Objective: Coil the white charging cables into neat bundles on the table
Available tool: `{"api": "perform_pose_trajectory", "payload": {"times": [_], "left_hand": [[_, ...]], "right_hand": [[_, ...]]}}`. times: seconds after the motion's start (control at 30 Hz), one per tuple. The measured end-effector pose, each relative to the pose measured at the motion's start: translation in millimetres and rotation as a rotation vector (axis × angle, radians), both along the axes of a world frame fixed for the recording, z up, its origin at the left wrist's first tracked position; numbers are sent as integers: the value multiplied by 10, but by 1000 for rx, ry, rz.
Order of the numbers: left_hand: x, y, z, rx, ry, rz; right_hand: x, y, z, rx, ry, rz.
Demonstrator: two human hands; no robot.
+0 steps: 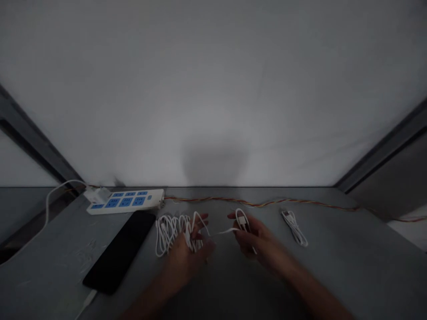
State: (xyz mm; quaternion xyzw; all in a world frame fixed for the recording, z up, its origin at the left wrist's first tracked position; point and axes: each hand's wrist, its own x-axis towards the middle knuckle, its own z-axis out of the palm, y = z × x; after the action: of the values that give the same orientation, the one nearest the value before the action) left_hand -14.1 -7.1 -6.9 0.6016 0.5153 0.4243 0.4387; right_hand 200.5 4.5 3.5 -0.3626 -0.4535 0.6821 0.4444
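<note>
Left hand (186, 254) among coiled white cables (164, 229), grip unclear, right hand (257, 238), grip closed around looped white cable (242, 220).

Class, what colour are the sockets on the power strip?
The sockets are blue, as the head view shows best.

It looked like a work booth, a gray desk (340, 262), pale wall (213, 89) behind its back edge, power strip (128, 201) by its back left corner
</note>
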Motion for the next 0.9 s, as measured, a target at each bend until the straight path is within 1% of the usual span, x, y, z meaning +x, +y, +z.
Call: {"api": "perform_pose_trajectory", "payload": {"times": [0.07,0.13,0.2,0.23,0.3,0.37,0.43,0.53,0.57,0.67,0.7,0.77,0.83,0.9], "left_hand": [[58,-14,7,-34,-5,-36],[123,-37,35,-112,-22,-60],[179,-70,67,-186,-2,-53],[198,-87,79,-195,10,-40],[217,-118,91,-143,3,-24],[214,-136,85,-72,-23,-31],[206,-142,70,-31,-6,-60],[210,-151,43,-26,45,-101],[216,-159,34,-33,46,-93],[226,-194,5,-63,25,-9],[226,-205,-4,-76,11,-3],[224,-219,-16,-92,-32,-48],[227,-225,-19,-76,-73,-124],[240,-228,-14,-55,-85,-194]], "right_hand": [[-34,-19,-21,47,-60,23],[-75,-36,-19,118,-155,42],[-119,-54,12,216,-282,26],[-139,-63,33,268,-348,16],[-170,-78,68,350,-442,20],[-185,-84,77,385,-485,70],[-189,-84,56,384,-480,116],[-194,-86,-2,362,-412,142],[-199,-91,-18,339,-383,153],[-225,-117,-35,237,-291,205],[-235,-128,-31,213,-262,215],[-252,-144,-16,202,-235,214],[-257,-150,-1,250,-276,197],[-245,-146,1,396,-405,177]]}}
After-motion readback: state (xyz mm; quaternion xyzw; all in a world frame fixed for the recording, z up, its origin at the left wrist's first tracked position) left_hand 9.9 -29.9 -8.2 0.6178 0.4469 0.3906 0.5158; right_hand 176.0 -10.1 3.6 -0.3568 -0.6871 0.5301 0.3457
